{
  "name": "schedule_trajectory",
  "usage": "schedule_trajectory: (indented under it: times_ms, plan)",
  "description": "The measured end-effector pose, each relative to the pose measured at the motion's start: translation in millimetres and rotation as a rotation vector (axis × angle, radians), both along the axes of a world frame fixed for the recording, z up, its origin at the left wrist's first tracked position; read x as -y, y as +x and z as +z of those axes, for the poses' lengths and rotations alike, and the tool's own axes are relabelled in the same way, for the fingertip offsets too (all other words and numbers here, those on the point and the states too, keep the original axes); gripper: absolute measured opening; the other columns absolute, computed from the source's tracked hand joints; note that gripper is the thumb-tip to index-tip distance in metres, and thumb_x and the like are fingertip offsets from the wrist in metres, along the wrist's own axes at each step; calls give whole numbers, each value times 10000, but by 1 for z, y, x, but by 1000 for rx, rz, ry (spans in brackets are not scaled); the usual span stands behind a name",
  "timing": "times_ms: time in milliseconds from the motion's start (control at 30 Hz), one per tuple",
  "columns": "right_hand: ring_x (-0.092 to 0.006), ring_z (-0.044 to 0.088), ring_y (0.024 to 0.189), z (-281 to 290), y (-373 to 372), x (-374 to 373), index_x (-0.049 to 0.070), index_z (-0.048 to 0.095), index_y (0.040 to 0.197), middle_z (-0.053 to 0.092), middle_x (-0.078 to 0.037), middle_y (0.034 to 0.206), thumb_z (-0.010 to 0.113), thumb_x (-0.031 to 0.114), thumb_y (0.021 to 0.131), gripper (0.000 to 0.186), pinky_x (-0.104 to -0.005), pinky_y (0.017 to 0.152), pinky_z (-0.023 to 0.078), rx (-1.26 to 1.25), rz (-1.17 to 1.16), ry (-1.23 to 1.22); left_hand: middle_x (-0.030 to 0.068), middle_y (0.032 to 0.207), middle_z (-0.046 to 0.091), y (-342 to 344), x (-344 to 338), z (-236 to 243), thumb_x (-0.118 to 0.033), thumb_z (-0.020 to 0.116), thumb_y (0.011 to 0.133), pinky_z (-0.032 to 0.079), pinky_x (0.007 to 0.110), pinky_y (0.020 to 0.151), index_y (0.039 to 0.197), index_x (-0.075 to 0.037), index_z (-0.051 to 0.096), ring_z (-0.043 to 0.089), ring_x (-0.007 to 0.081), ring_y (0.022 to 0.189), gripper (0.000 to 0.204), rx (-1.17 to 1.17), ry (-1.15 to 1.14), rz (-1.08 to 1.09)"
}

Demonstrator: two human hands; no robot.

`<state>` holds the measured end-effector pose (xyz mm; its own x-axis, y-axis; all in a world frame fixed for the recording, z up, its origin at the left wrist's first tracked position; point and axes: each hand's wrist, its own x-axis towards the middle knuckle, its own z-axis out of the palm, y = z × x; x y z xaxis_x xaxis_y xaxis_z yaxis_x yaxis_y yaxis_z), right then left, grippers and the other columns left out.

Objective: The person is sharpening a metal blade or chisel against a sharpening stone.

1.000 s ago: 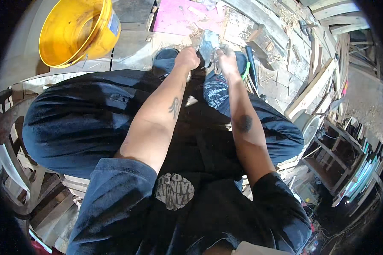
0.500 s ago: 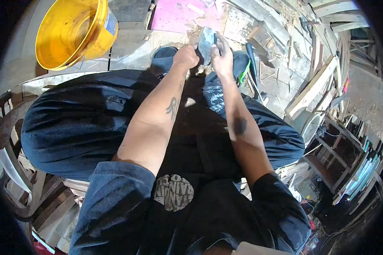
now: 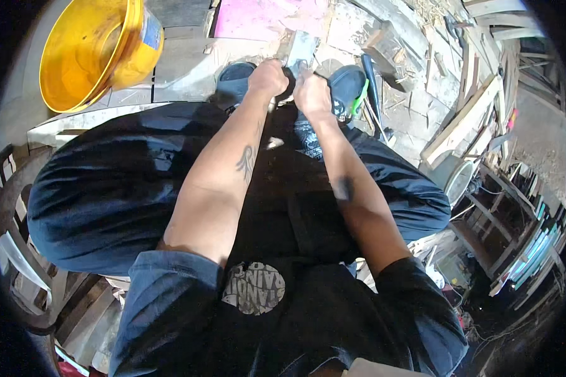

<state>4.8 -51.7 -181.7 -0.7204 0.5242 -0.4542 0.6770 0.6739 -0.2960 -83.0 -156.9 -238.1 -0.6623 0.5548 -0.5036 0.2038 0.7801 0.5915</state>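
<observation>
Out in front of me, between my feet, is a flat grey block with a pale, worn top face. I cannot tell its exact kind. My right hand grips its near end, with the thumb lying along the top. Just left of it, my left hand is closed in a fist close to the block's left side. A pale end shows below that fist; what the fist holds is mostly hidden. Both arms are stretched forward between my bent knees.
A yellow bucket lies tilted at the far left. Beyond the block is a pink sheet. Dark shoes flank my hands. A dark blue rod, wood scraps and planks are at the right, near a pale round container.
The block has tipped slightly and moved a little away and to the left. My right hand has shifted from the block's right side to its near end; my left fist moved slightly left.
</observation>
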Motion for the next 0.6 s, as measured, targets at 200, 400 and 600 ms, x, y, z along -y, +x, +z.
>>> schedule_trajectory:
  times_ms: [200, 400, 600]
  plan:
    - [-501, 671, 993, 10, -14, -4, 13, 552, 1370, 685, -331, 1049, 550, 178, 924, 475, -515, 910, 550, -142, 43, 8, 214, 1218, 690, -1, 3, -3, -129, 605, 807, 545, 437, 973, 1113, -29, 734, 664, 347, 1153, 346, 103, -18, -3]
    - [-489, 681, 969, 17, -21, 0, 43, 553, 1381, 678, -347, 1024, 490, 160, 954, 447, -534, 881, 555, 86, 32, -40, 220, 960, 725, 3, 3, 7, -143, 593, 805, 528, 425, 942, 936, 17, 715, 685, 364, 992, 240, -5, -22, 53]
    - [-484, 680, 1000, 18, -27, 0, 45, 523, 1412, 693, -316, 1029, 483, 135, 946, 476, -546, 900, 546, 78, 52, -1, 250, 977, 721, 1, 6, 18, -117, 581, 783, 549, 440, 909, 997, 2, 731, 692, 392, 1015, 287, 56, 8, 13]
